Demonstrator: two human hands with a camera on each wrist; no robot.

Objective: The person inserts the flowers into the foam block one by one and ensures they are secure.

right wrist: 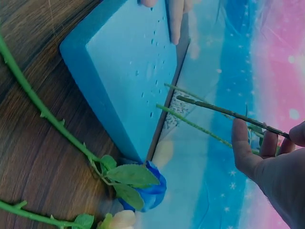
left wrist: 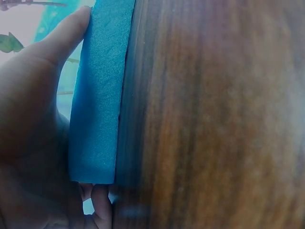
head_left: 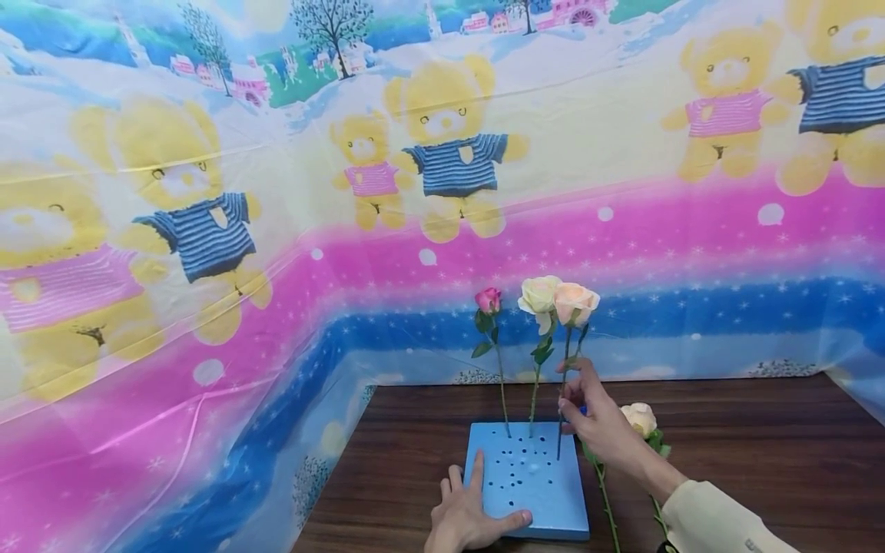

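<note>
A blue foam block (head_left: 553, 507) with many small holes lies on the table. My left hand (head_left: 462, 513) rests on its left front corner, index finger and thumb straight on top; the block's side (left wrist: 97, 119) fills part of the left wrist view. Between thumb and fingers, my right hand (head_left: 603, 426) pinches the stem of a peach rose (head_left: 575, 304). That stem's lower end (right wrist: 190, 100) is free of the block in the right wrist view. A pink rose (head_left: 488, 299) and a cream-white rose (head_left: 538, 295) stand upright in holes along the back edge.
Right of the block, a cream rose (head_left: 640, 419) and a blue rose (right wrist: 153, 191) lie on the dark wooden table (head_left: 408, 445). A bear-printed cloth (head_left: 594, 223) hangs behind the table and along its left side.
</note>
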